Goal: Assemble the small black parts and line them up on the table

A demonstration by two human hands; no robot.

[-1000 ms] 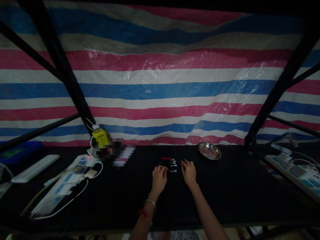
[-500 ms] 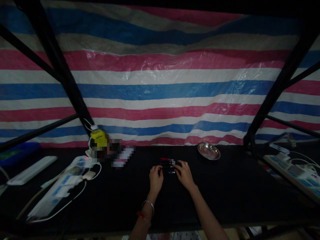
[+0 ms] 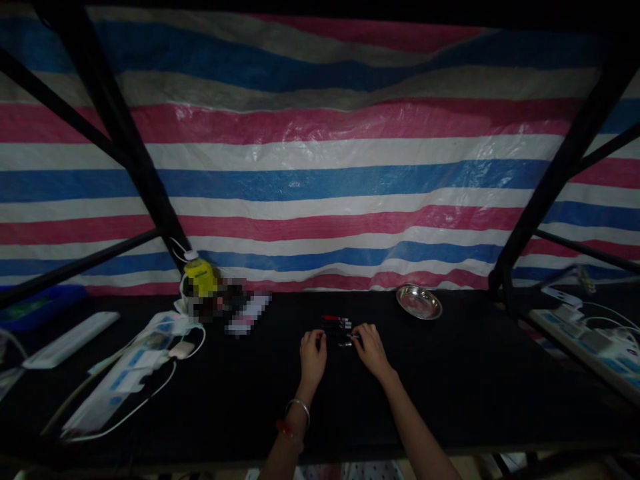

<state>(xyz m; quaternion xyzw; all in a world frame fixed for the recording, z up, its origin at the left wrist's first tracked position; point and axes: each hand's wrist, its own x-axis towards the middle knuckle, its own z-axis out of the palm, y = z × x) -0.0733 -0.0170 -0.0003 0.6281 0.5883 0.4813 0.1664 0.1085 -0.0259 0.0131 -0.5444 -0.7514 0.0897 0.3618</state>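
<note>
Head view: a small group of slender pens (image 3: 336, 326) is seen on the black counter (image 3: 475, 393), between the left hand (image 3: 313, 355) and the right hand (image 3: 371, 349). The red pen (image 3: 333, 318) is placed farthest from the hands, and dark ones are laid nearer, roughly side by side. This part of the row can be judged as already arranged. The nearest dark pen (image 3: 345, 345) is seen slightly apart and a little tilted, so the row may be judged as not fully even.

The fingers of both hands are curved, with thumb and forefinger brought near the opposite ends of one dark pen. Whether this pen is really pinched, or only touched, cannot be told, because the light is dim. The handling is therefore judged as unfinished.

Beyond the right hand, to its right, a metal dish (image 3: 419, 303) is placed, well apart from the pens.
</note>
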